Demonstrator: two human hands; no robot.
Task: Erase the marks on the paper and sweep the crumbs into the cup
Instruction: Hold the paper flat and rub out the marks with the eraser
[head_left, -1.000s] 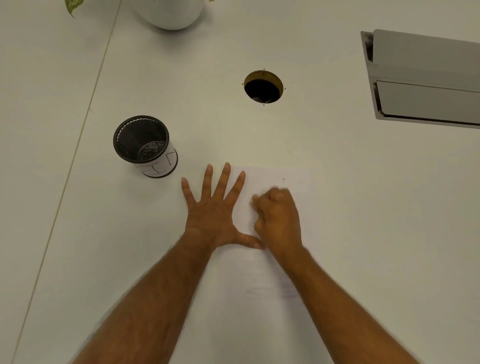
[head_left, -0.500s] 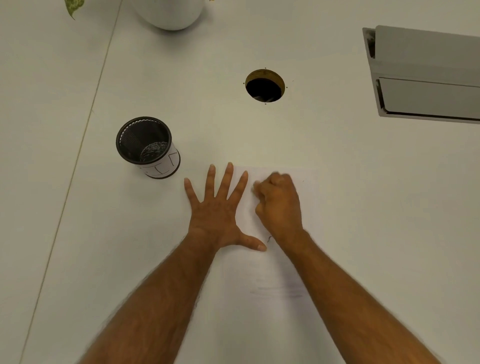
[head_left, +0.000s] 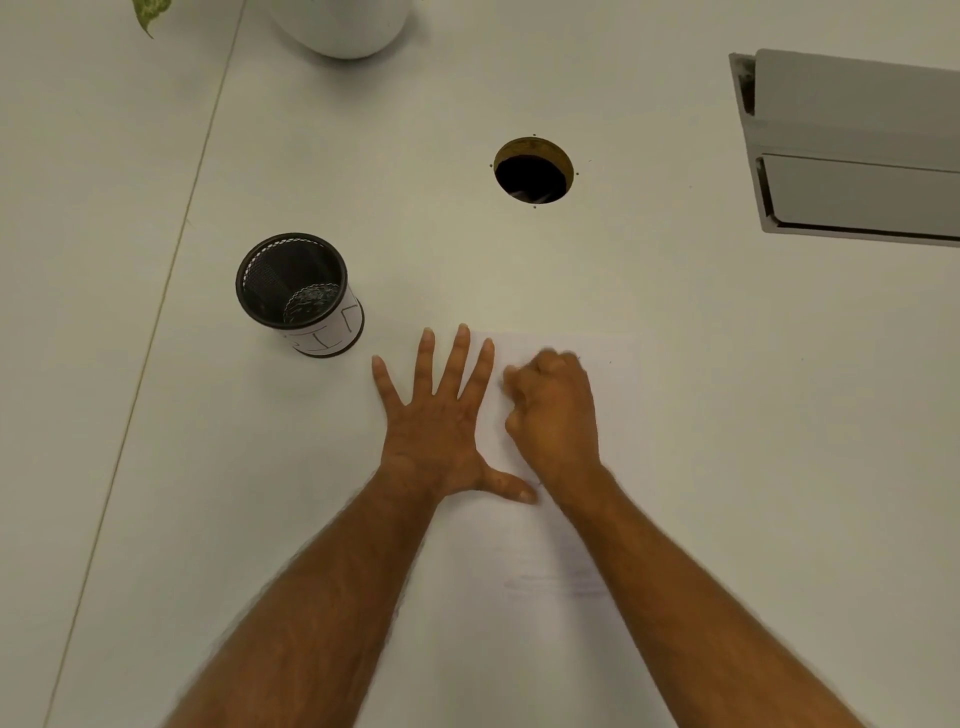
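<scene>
Two bare hands rest on a white sheet of paper (head_left: 524, 623) that lies on the pale table (head_left: 727, 415). The left hand (head_left: 441, 415) is flat with fingers spread wide, pressing down the sheet's left edge, thumb stretched toward the right wrist. The right hand (head_left: 556, 410) is curled into a loose fist on the upper part of the paper, its fingertips bunched together; whatever they pinch is hidden and blurred. Faint grey marks (head_left: 556, 582) show lower on the sheet, between the forearms. The black mesh cup (head_left: 296, 291) stands upright on the table, left of and beyond the left hand, apart from the paper. Farther back is a round cable hole (head_left: 532, 171).
</scene>
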